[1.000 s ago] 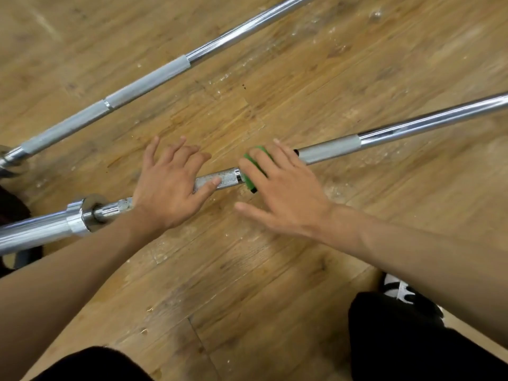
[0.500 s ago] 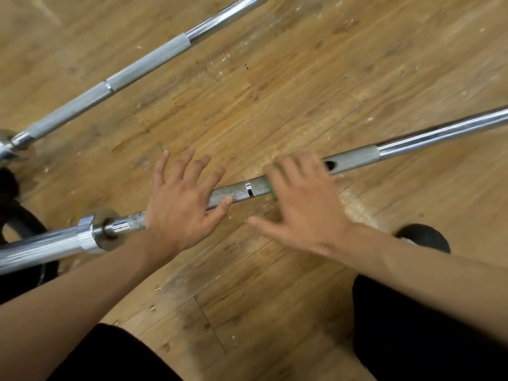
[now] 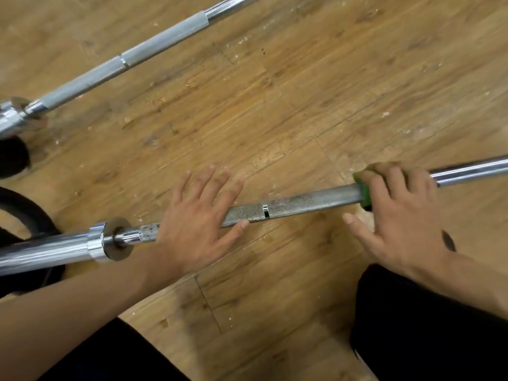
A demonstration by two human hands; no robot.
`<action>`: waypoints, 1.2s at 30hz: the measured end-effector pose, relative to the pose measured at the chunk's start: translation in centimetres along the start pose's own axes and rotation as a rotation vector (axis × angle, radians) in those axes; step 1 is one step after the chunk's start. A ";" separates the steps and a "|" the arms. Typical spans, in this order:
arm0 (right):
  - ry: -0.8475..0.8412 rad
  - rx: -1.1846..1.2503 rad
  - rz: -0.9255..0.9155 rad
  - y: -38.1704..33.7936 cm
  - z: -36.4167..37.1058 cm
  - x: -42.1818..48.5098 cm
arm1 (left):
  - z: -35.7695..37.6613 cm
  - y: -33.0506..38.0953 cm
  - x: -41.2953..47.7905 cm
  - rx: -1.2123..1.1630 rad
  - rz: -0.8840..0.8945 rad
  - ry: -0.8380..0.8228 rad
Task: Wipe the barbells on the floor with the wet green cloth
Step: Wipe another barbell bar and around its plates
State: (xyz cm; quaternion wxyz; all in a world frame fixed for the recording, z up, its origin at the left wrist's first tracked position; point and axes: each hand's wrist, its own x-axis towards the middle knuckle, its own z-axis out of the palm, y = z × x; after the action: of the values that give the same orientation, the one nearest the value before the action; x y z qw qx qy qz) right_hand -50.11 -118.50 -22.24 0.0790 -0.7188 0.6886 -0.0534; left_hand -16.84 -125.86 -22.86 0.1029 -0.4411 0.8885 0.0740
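Observation:
Two steel barbells lie on the wooden floor. The near barbell (image 3: 302,200) runs from lower left to right, its knurled shaft speckled with dirt. My left hand (image 3: 198,224) rests flat on that shaft just right of the collar (image 3: 115,239), fingers straight and spread. My right hand (image 3: 398,213) presses the green cloth (image 3: 364,191) down over the shaft further right, thumb stretched out on the near side. Only the cloth's left edge shows under my fingers. The far barbell (image 3: 165,41) lies untouched at the upper left.
A black ring-shaped weight (image 3: 27,215) lies at the left edge under the near sleeve, with a dark shoe (image 3: 11,158) above it. My knees in black trousers (image 3: 426,325) fill the lower corners. The floor between the bars carries white specks.
My right hand has slid the green cloth to the right along the near shaft, baring more of the knurled section. My left hand has stayed pressed near the collar.

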 end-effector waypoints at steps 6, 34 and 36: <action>-0.148 0.023 -0.534 -8.3 1.9 0.7 | -0.2 -1.4 -0.2 0.026 0.373 -0.034; -0.189 -0.069 -0.082 5.6 -2.2 -5.8 | 0.7 -0.9 -1.2 -0.033 0.571 0.078; -0.147 -0.060 -0.128 1.8 -1.2 -4.7 | 0.5 -1.2 -0.5 -0.029 0.571 0.089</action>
State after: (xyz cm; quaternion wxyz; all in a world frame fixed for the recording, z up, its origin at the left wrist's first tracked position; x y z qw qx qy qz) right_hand -52.30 -113.89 -21.25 0.1040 -0.7652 0.6351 0.0154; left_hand -15.54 -126.02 -23.25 0.0324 -0.1773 0.9792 0.0930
